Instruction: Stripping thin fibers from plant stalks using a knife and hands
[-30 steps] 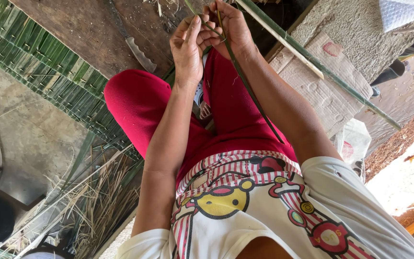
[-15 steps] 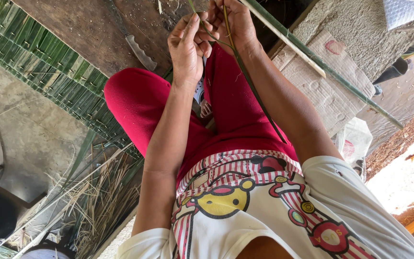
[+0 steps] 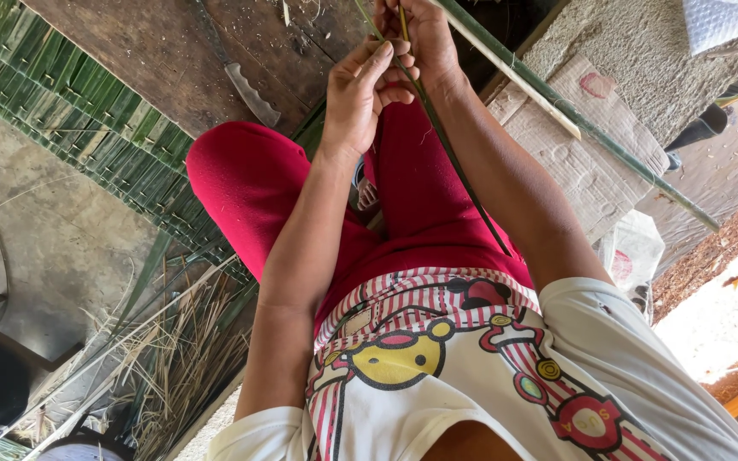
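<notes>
— Above our lap, near the top edge of the view, what do we have in our hands?

— A long green leaf strip [image 3: 446, 145]. Our left hand [image 3: 367, 98] has its fingers curled together on the strip's upper part, thumb pressed toward the fingertips. Our right hand [image 3: 424, 38] is closed on it just above, touching the left; its fingertips run out of view at the top edge, so we cannot tell exactly how they pinch.

— And where does the strip go from there?

— It slants down along the inside of our right forearm, over the red trousers [image 3: 254, 183], and ends near the waist of the printed white shirt [image 3: 471, 376].

— What lies around us?

— A knife [image 3: 249, 90] rests on the dark wooden board [image 3: 164, 51] beyond our left knee, well apart from both hands. A woven mat of green leaf strips [image 3: 87, 111] runs along the board's left edge. Dry straw and leaf scraps [image 3: 172, 358] are heaped on the concrete floor by our left elbow. To our right, a long green stalk [image 3: 591, 128] lies slantwise over a flattened cardboard piece [image 3: 557, 154] — near the right hand at its upper end.
</notes>
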